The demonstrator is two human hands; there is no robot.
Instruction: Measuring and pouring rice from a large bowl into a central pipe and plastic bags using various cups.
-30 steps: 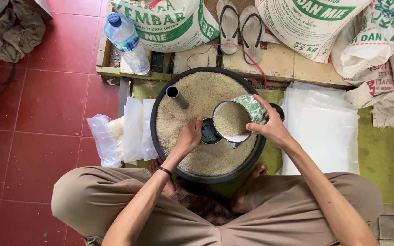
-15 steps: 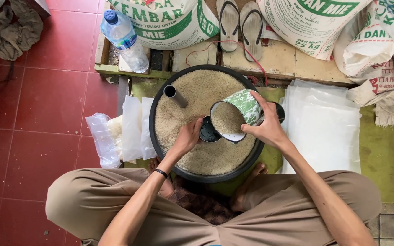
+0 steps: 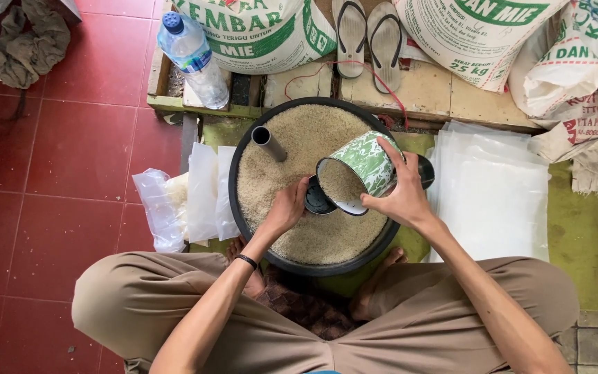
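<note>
Your right hand (image 3: 399,201) grips a green-and-white patterned mug (image 3: 358,173), fingers wrapped over its side, tipping it so the mouth faces down and to your left; the mug holds pale grain, about half full as far as the view shows. Your left hand (image 3: 286,208) is curled around a small dark round object (image 3: 318,201), perhaps a funnel or a bag's mouth, held just below the mug's lip and resting on the grain. Whether grain is falling right now cannot be told.

You sit cross-legged on the floor, knees spread around a wide black basin (image 3: 240,208) heaped with the same grain, so a great deal is left to scoop. A grey tube (image 3: 269,143) stands tilted in the grain near the far rim.

To your left, touching the basin, lie flat clear plastic bags (image 3: 205,190) and one bag with something pale in it (image 3: 162,208). To your right, a larger stack of empty clear bags (image 3: 493,190) waits. Farther off are a plastic water bottle (image 3: 192,55), a pair of sandals (image 3: 368,31) and large white printed sacks (image 3: 472,34).
</note>
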